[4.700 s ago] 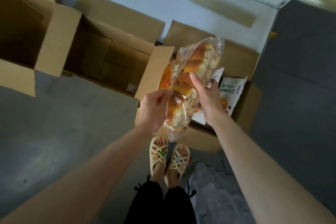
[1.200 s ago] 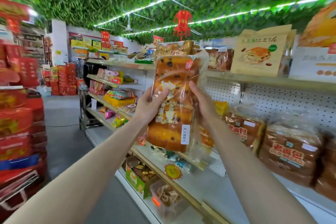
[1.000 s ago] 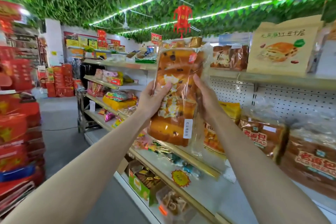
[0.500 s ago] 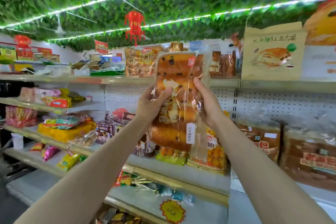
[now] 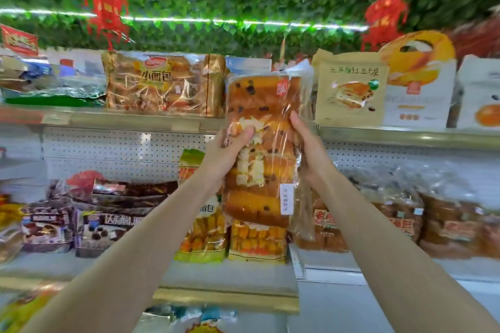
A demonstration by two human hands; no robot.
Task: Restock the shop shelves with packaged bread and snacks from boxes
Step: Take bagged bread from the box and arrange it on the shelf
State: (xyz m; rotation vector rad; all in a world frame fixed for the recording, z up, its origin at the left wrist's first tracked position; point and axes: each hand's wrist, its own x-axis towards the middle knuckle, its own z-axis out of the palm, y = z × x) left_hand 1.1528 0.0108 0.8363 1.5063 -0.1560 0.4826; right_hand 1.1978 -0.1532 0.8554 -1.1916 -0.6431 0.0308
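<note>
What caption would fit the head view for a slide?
Left hand and right hand hold a bread pack upright before the stocked top shelf.

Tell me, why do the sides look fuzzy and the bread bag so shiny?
Head view: the bread bag is sharp mid-frame, with glare streaks on its plastic; packets at both edges are blurred; the light strip glows washed-out white.

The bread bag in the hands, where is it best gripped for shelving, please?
Grip the bread bag by its long edges at mid-height, left hand from the left, right hand from the right: it stands upright, tall and narrow, its film slack.
</note>
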